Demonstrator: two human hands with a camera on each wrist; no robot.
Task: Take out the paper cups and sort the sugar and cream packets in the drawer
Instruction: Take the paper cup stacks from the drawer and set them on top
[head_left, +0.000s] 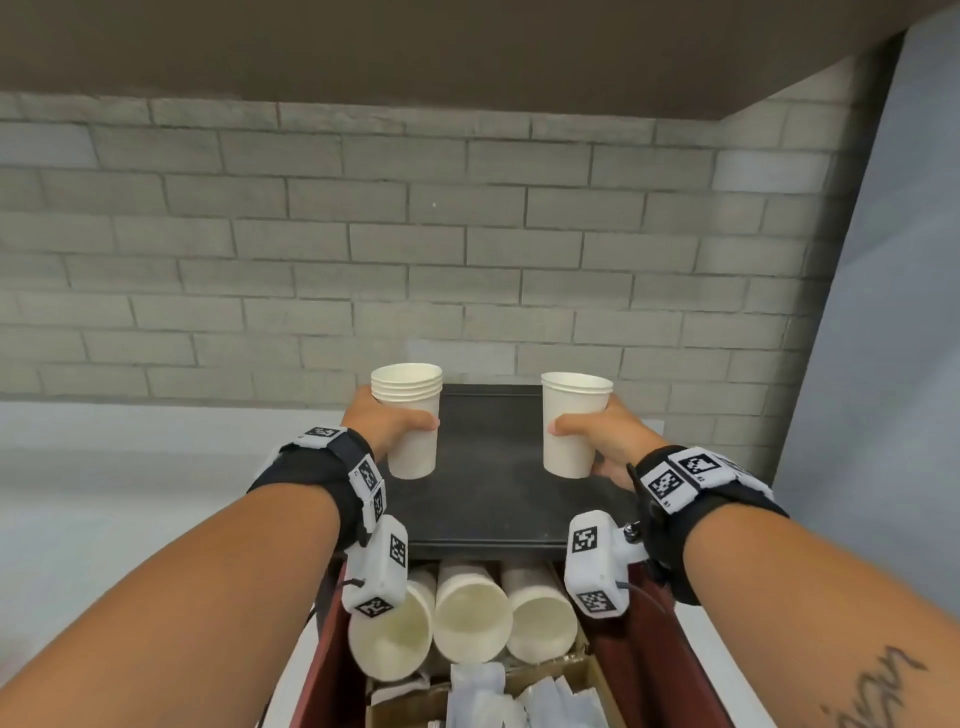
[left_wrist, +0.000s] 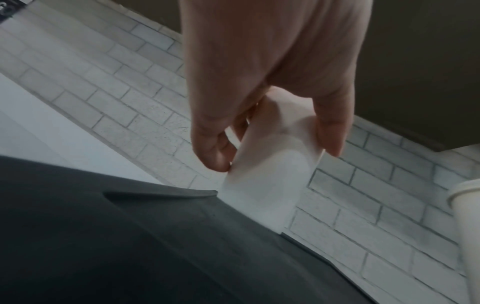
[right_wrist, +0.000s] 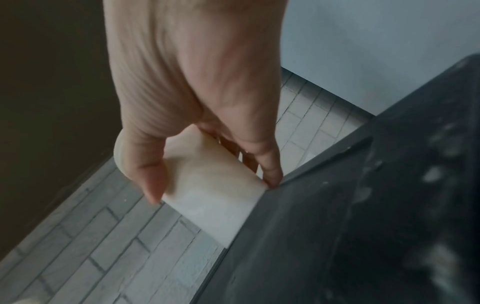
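Drawer with 3 lying cups, head view only

soft even indoor light; head view bends at its edges, both wrist views dim and blurred

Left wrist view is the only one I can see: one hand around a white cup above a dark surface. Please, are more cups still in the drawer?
Observer: Yes. In the head view three cup stacks lie on their sides in the open drawer, mouths toward the person.
Operator: Is my cup one cup only?
Observer: No. The left hand holds a nested stack; several rims show at its top.
Operator: What does the other hand do?
Observer: The right hand grips a second cup stack, upright over the black top.
Operator: Are packets visible?
Observer: Yes, pale packets lie in the drawer, in front of the lying cups.
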